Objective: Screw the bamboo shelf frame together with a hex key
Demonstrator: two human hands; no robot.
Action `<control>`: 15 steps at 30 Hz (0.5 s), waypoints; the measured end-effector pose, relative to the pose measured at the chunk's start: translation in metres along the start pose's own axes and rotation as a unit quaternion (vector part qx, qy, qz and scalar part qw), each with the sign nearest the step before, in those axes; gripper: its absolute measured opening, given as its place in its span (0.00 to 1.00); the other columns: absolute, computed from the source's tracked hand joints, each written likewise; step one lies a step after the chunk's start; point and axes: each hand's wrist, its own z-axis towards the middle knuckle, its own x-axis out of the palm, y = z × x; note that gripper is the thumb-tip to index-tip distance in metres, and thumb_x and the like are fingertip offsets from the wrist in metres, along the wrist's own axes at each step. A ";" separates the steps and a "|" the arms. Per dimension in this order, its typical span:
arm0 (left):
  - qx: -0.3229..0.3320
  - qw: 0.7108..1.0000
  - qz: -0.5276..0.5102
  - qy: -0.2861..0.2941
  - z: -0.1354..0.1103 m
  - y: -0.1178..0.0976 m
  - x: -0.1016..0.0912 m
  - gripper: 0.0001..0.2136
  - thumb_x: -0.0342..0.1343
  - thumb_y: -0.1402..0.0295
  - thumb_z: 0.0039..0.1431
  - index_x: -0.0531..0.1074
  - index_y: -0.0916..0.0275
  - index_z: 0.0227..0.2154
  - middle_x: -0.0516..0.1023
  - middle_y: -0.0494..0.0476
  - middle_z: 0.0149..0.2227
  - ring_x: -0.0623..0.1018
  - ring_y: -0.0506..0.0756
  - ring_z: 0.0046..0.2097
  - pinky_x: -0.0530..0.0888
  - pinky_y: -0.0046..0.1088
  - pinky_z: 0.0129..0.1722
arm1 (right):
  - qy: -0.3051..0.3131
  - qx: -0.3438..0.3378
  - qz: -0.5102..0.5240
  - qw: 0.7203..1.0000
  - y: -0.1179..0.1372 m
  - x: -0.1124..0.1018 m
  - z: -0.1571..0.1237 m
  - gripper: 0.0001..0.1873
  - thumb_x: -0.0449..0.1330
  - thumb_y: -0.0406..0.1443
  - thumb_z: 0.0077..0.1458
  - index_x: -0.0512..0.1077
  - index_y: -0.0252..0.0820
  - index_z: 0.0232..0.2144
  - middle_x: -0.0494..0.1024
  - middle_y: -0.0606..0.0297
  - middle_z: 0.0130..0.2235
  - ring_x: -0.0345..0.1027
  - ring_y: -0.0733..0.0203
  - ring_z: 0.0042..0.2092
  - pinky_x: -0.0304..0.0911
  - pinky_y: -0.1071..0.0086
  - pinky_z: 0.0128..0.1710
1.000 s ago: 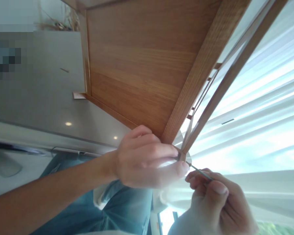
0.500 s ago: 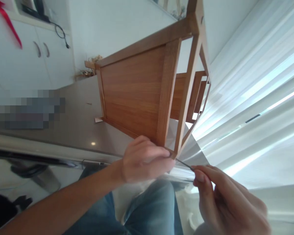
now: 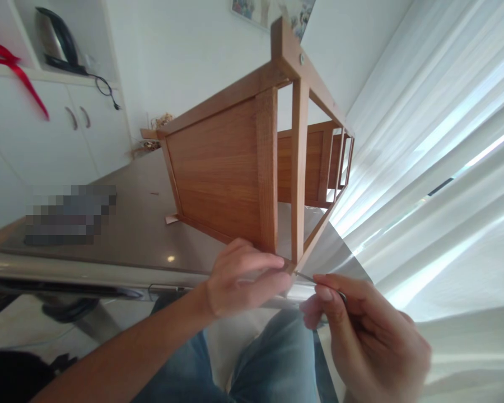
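Note:
A wooden furniture frame [image 3: 222, 173] with a panelled side lies tipped on a grey table [image 3: 130, 235]. My left hand [image 3: 243, 277] is closed in a pinch at the frame's near corner [image 3: 292, 266], fingertips touching the wood. My right hand [image 3: 361, 330] is closed on a thin metal tool [image 3: 306, 277], likely a hex key, whose tip points into that same corner. What my left fingers pinch is too small to make out.
White sheer curtains [image 3: 437, 168] fill the right side. White cabinets [image 3: 59, 129] stand at the back left, with a kettle [image 3: 56, 39] and a red ribbon [image 3: 17, 67] above. My legs in blue jeans [image 3: 269, 358] are below the table edge.
The view has pulled back and tilted, showing the whole frame instead of its underside. My right hand has slid the tool closer to the corner. My left hand stays pinched there.

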 end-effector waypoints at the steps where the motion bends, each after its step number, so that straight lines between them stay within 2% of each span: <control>1: -0.004 1.000 -0.002 -0.004 -0.001 0.000 0.000 0.02 0.60 0.73 0.66 0.76 0.60 0.40 0.83 0.55 0.38 0.81 0.51 0.34 0.76 0.31 0.33 | 0.022 -0.008 0.004 1.000 -0.003 -0.002 0.000 0.02 0.64 0.33 0.65 0.78 0.43 0.39 0.79 0.71 0.23 0.74 0.68 0.22 0.70 0.78 0.24; 5: -0.009 1.000 -0.001 -0.005 -0.008 0.002 0.000 0.02 0.61 0.72 0.66 0.76 0.60 0.40 0.83 0.55 0.40 0.81 0.50 0.34 0.76 0.30 0.34 | 0.106 -0.056 -0.020 0.993 -0.015 -0.014 -0.001 0.08 0.64 0.32 0.64 0.77 0.46 0.45 0.85 0.69 0.32 0.81 0.66 0.30 0.75 0.80 0.33; 10: -0.023 1.000 0.004 -0.007 -0.019 0.004 0.001 0.05 0.60 0.72 0.67 0.76 0.57 0.43 0.83 0.54 0.42 0.82 0.51 0.38 0.76 0.31 0.37 | 0.206 -0.059 -0.029 0.976 -0.021 -0.030 -0.001 0.18 0.60 0.33 0.66 0.73 0.47 0.57 0.84 0.61 0.48 0.82 0.60 0.46 0.77 0.75 0.45; 13: -0.024 1.000 -0.001 -0.020 -0.026 0.006 0.003 0.07 0.61 0.73 0.66 0.76 0.57 0.44 0.83 0.54 0.44 0.82 0.51 0.39 0.76 0.31 0.38 | 0.254 -0.123 -0.052 0.958 -0.025 -0.039 0.007 0.23 0.57 0.31 0.68 0.68 0.47 0.63 0.82 0.61 0.53 0.80 0.61 0.51 0.74 0.76 0.50; 15: -0.014 1.000 0.003 -0.022 -0.027 0.005 0.001 0.07 0.61 0.74 0.66 0.76 0.57 0.44 0.82 0.54 0.45 0.81 0.51 0.40 0.77 0.32 0.39 | 0.264 -0.166 -0.062 0.948 -0.029 -0.042 0.013 0.25 0.57 0.30 0.68 0.67 0.47 0.65 0.81 0.61 0.54 0.79 0.62 0.51 0.73 0.77 0.51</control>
